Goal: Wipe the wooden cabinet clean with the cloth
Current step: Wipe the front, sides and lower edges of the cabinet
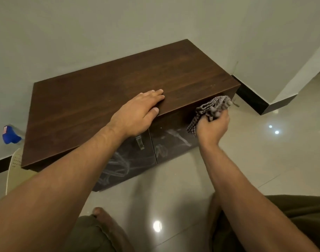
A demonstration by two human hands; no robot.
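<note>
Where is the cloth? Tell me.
Head view: the cloth is bunched in the right hand, against the cabinet front near its right end.

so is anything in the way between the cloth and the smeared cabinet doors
Nothing visible blocks it. The right hand holds the cloth at the upper right front of the cabinet, above the smeared doors. The left hand rests on the top edge; a metal handle juts from the left door.

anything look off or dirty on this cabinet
Whitish swirled smears streak the dark front of the cabinet, on both doors below its wooden top. The right hand grips the cloth near the upper right; the streaks lower down look unwiped.
</note>
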